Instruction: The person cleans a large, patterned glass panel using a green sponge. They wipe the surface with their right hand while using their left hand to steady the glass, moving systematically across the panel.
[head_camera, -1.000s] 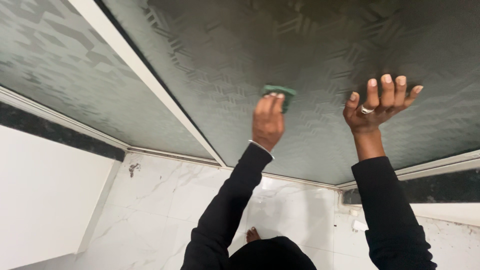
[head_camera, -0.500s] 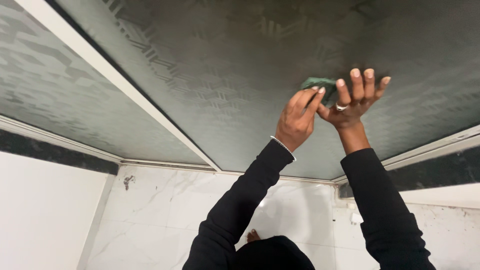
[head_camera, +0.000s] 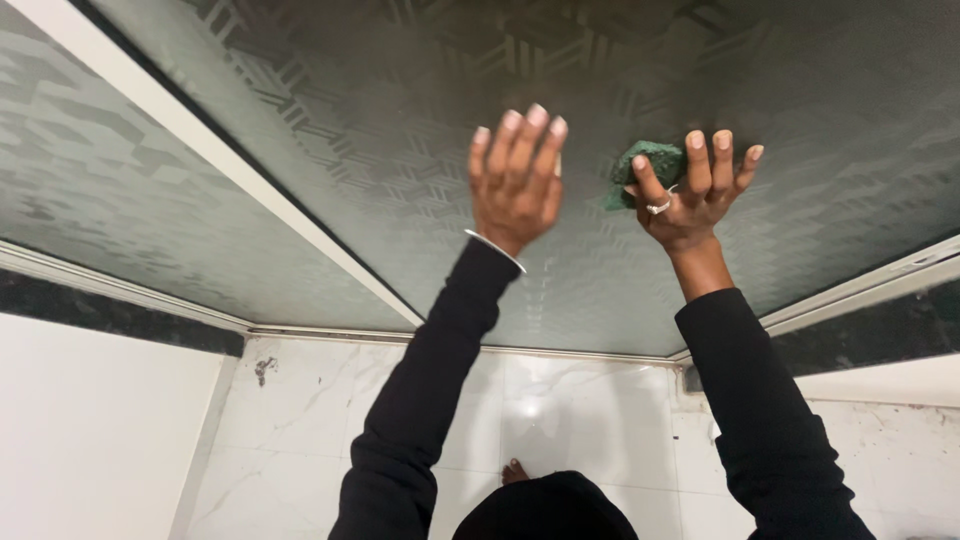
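The right hand (head_camera: 695, 195) presses a green scouring pad (head_camera: 645, 170) against the frosted glass panel (head_camera: 400, 130), grip closed around it, while the left hand (head_camera: 515, 175) hovers open-fingered; firm, overlapping strokes would clean best.

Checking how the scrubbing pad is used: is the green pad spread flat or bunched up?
Bunched: the green pad crumples under the right hand against the patterned glass.
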